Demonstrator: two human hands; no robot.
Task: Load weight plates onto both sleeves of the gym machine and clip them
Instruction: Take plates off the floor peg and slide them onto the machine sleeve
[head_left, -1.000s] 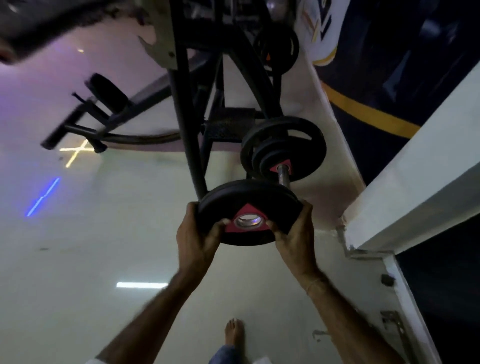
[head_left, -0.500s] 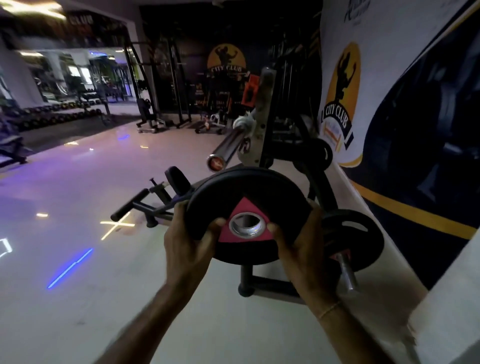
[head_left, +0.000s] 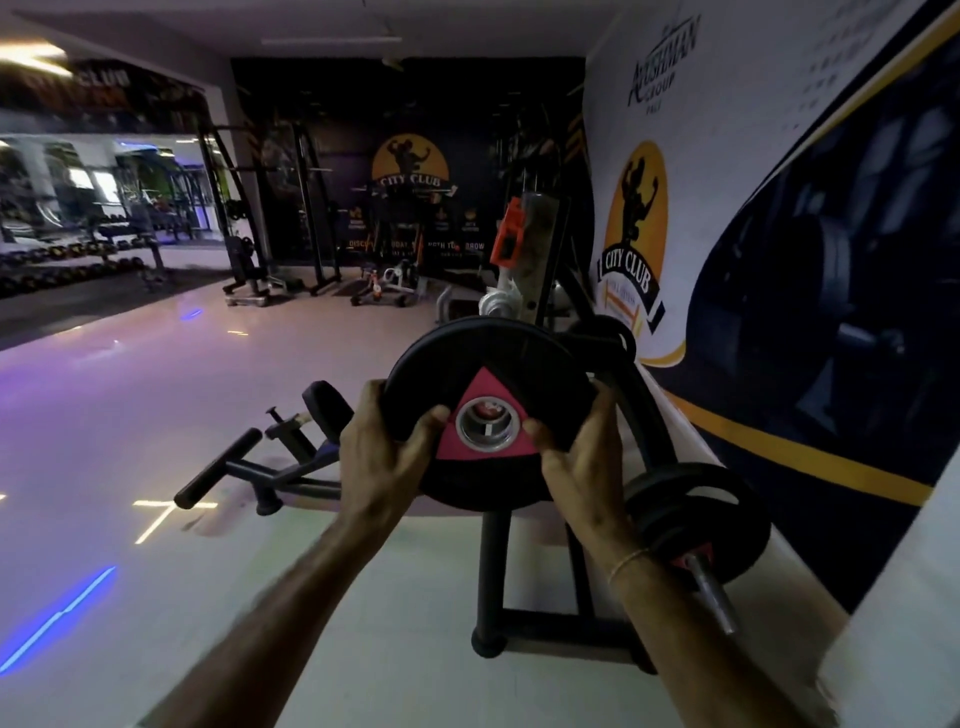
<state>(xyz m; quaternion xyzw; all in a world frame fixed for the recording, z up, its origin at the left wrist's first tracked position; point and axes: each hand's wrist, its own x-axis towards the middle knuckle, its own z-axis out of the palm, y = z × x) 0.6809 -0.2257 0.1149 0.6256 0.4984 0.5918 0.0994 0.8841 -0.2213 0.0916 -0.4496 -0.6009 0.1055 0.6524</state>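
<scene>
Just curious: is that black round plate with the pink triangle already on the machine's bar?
Cannot tell. Both hands, left hand and right hand, grip the black plate; its hole hides the bar.

Place: a commercial gym.
Signs: "City Club" logo (head_left: 410, 171) with a flexing figure on the far wall.
Gear: racks (head_left: 291, 208) left of the logo; dumbbell rows (head_left: 67, 260) far left.
Nearer: plates (head_left: 696, 519) on a peg below right of the logo.
</scene>
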